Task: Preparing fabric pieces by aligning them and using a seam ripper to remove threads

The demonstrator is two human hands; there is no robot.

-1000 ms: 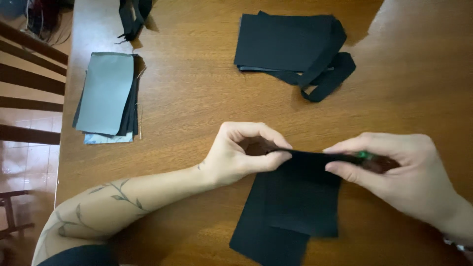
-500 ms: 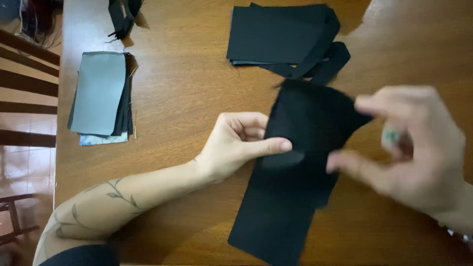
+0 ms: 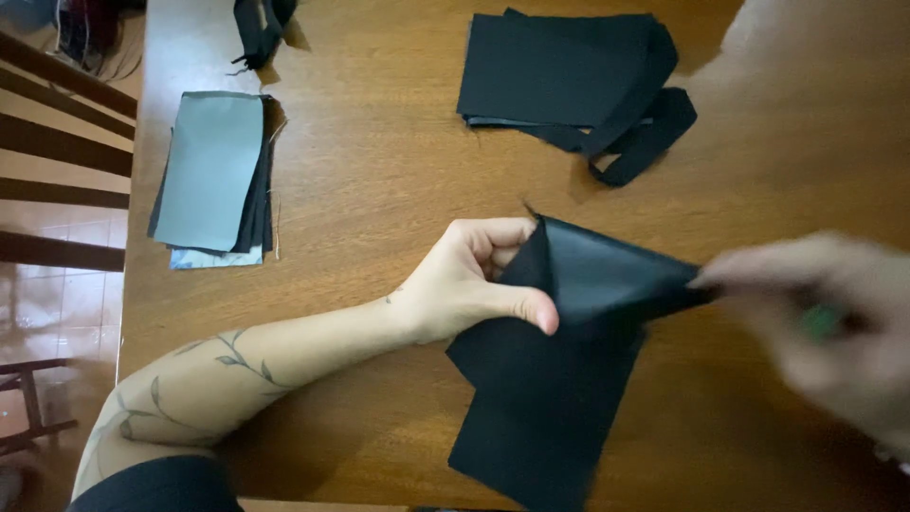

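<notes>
**Two hands stretch a black fabric piece over a wooden table**

The left hand [image 3: 479,284] is closed on the near-left edge of a black fabric piece [image 3: 569,360], thumb on top, fingers curled behind a raised fold. The right hand [image 3: 825,332] is blurred; its fingertips meet the fabric's right corner and appear to pinch it, though the exact grasp cannot be told. Something small and green shows on one of its fingers. Between the two hands the cloth rises in a taut, tent-like fold with a sharp point at its top left. Below the hands the rest of the piece lies flat on the wooden table [image 3: 379,190], a long rectangle with straight cut edges running towards the table's near edge.

The fabric looks matte and smooth, slightly sheened where it is folded. The table is brown, with visible grain.

Beyond the hands, well apart, lies a stack of black fabric pieces [image 3: 559,71] with a black strap loop [image 3: 649,142] trailing from its right side. Far to the left of the left hand sits a stack of grey and black rectangles [image 3: 213,175], near the table's left edge. Bare tabletop lies open between both stacks and the hands. A dark bundle [image 3: 258,27] rests at the far edge.
</notes>
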